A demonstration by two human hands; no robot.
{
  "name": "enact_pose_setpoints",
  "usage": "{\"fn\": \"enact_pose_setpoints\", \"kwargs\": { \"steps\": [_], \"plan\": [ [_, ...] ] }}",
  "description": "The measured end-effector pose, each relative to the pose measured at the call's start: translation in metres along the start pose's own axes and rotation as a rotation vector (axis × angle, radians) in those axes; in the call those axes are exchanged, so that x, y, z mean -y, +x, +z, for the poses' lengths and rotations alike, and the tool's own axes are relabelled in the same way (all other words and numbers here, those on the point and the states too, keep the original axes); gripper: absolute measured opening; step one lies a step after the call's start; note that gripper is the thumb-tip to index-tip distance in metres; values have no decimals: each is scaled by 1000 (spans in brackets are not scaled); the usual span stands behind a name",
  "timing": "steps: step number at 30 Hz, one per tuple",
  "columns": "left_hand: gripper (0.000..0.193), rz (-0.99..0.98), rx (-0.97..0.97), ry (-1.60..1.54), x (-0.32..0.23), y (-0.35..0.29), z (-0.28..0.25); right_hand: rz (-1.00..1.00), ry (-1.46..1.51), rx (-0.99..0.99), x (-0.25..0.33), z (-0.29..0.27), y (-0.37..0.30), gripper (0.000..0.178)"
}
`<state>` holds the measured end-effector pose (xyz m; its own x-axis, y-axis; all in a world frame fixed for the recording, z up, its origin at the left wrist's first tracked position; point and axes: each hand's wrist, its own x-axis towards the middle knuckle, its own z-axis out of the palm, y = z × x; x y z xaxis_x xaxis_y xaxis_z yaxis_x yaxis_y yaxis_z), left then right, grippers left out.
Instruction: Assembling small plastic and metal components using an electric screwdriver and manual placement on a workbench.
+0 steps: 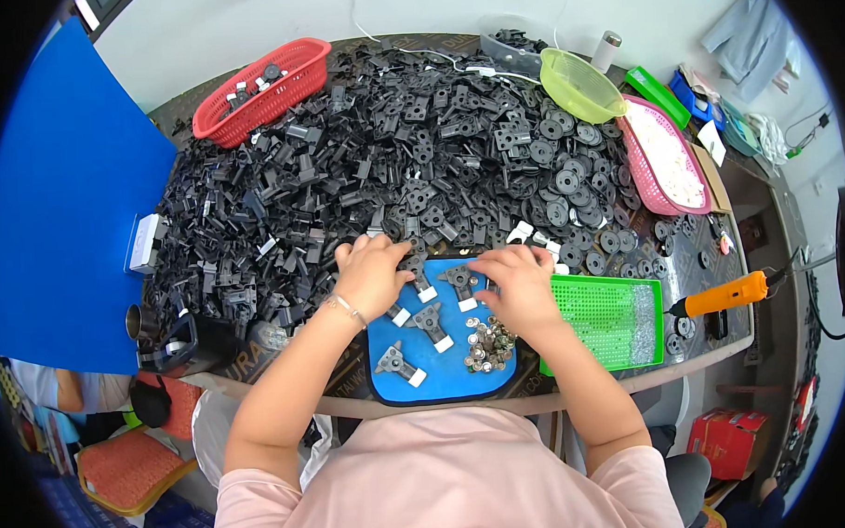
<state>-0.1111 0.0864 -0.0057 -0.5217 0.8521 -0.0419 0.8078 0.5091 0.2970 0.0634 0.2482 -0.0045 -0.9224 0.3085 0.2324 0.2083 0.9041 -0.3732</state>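
Note:
On a blue mat [450, 379] lie several black plastic parts with white ends. My left hand [369, 275] is over the mat's upper left corner, thumb and fingers closed at the edge of one black part [421, 275]. Another black part [459, 279] lies under the fingertips of my right hand [518, 284], whose curled fingers grip its right side; a small shiny piece shows there. Nearer me are two more black parts with white ends, one centre [429, 325] and one lower left [398, 360]. A heap of small metal pieces [489, 345] sits beneath my right hand.
A large pile of black parts [344, 146] covers the table, with black discs [569, 184] at right. Around it stand a red basket [295, 68], a yellow-green basket [575, 91], a pink basket [652, 177], a green tray [597, 323] and an orange-handled tool [726, 294].

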Motion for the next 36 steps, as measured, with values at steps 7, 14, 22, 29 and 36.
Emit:
{"fn": "enact_pose_setpoints", "kwargs": {
  "steps": [7,14,22,29,36],
  "plan": [
    [25,111,-205,-109,-12,-52,-8,131,-116,-32,-23,-21,-21,25],
    [38,172,-188,-28,-38,-61,21,44,-130,-41,-12,-1,-8,8],
    [39,120,-218,-100,-37,-76,7,-6,-333,23,1,29,9,8],
    [37,70,-258,-126,-23,-82,6,83,-123,18,11,10,16,6],
    [35,75,-228,-183,-25,-80,7,120,20,39,4,25,24,9]
  ]
}}
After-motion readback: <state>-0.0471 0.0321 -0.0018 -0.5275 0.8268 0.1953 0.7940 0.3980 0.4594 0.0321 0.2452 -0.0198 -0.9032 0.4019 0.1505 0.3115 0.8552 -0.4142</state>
